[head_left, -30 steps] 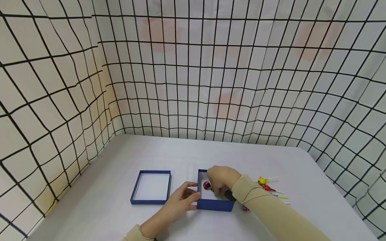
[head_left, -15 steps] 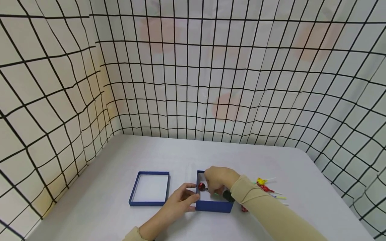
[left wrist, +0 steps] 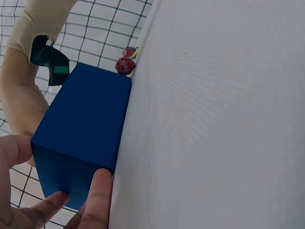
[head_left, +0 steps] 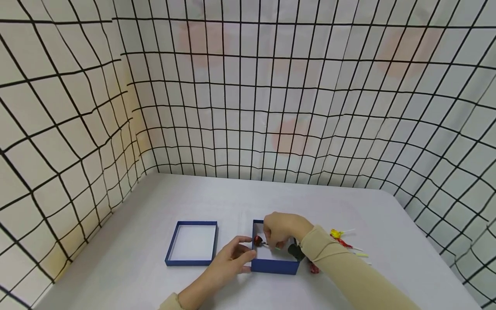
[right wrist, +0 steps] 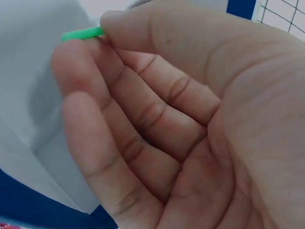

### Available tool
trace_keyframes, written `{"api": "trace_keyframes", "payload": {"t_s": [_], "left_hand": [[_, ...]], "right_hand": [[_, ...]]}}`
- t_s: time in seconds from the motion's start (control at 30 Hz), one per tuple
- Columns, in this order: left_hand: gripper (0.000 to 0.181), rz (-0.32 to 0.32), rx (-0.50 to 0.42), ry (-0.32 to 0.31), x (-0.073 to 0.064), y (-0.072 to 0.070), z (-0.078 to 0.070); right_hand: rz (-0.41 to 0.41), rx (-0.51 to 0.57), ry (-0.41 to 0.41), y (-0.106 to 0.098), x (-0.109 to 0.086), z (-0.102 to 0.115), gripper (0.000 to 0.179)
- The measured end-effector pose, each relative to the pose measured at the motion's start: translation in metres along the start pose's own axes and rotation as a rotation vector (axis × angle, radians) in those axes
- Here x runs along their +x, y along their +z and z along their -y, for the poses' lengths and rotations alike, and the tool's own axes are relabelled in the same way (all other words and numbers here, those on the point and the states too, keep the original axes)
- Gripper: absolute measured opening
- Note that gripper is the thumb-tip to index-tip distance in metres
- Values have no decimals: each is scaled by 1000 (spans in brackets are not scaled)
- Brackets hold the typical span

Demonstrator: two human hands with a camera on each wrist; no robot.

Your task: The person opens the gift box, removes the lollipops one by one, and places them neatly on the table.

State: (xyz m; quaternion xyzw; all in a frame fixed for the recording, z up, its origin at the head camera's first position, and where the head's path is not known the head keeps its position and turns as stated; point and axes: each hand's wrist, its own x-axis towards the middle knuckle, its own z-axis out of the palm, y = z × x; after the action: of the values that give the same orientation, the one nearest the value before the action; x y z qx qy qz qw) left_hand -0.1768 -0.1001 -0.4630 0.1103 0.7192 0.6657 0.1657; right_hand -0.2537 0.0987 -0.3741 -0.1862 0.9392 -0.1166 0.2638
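My left hand rests on the left side of a blue box. In the left wrist view its fingers touch the box's end wall, and the thumb lies at the upper corner. Inside the box's white interior, my right hand pinches a lollipop with a dark red wrapper by its stick. The stick's green end shows between thumb and index finger in the right wrist view. The lollipop's head lies near the box's left wall. Part of the box's interior is hidden behind the right hand and wrist.
A blue-rimmed white lid lies open side up to the left. Right of the box, partly behind the sleeve, lie yellow and red wrapped lollipops, with another red lollipop by the near right corner. Black netting encloses the table.
The right hand has shifted slightly within the box, and the lollipop's head has moved left toward the wall. The left hand keeps its place on the box.
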Motion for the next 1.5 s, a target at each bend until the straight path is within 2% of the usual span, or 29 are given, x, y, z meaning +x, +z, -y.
{"api": "trace_keyframes", "payload": {"t_s": [0.3, 0.67, 0.9, 1.13, 1.5], "left_hand": [[53, 5, -8, -10, 0, 0, 0], [53, -8, 15, -32, 1, 1, -1], [53, -16, 42, -50, 1, 1, 1], [53, -16, 27, -47, 1, 1, 1], [53, -12, 13, -25, -1, 2, -1]], "right_hand": [[-32, 31, -129, -12, -11, -9, 25], [-101, 112, -233, -26, -33, -38, 20], [-96, 153, -240, -33, -54, -55, 14], [-116, 183, -256, -35, -75, -75, 10], [-169, 239, -260, -25, -119, -134, 10]]}}
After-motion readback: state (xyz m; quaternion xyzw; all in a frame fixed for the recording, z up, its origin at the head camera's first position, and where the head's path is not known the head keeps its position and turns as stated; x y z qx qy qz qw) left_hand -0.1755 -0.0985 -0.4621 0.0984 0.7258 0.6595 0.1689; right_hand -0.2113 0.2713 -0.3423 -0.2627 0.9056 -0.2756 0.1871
